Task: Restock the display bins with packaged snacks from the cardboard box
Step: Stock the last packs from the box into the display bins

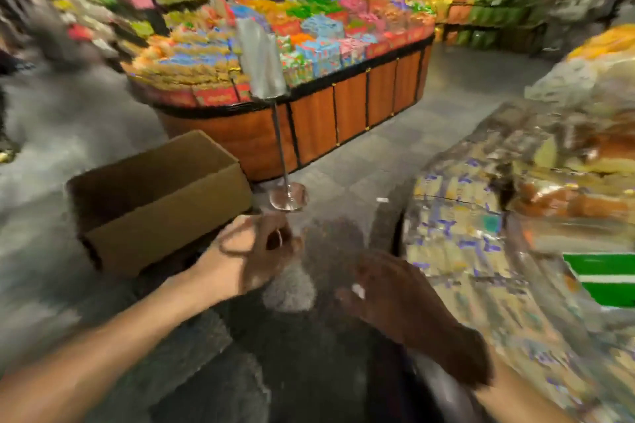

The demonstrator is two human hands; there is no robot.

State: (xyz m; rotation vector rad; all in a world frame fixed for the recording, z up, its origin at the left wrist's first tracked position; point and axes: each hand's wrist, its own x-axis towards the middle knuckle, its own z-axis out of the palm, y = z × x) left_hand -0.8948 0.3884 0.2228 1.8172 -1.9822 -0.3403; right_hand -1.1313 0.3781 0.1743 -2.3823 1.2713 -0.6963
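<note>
Cardboard box (165, 216) stands beside sign stand (263, 62); left hand (251, 252), right hand (395, 292): grip loose, empty.

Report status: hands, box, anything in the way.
Both hands empty: left hand loosely curled, right hand open. Cardboard box at left, contents unclear. Packaged snacks piled at right. Sign stand just ahead of left hand.

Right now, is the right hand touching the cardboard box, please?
Apart. The head view shows the left hand between the right hand and the cardboard box.
</note>
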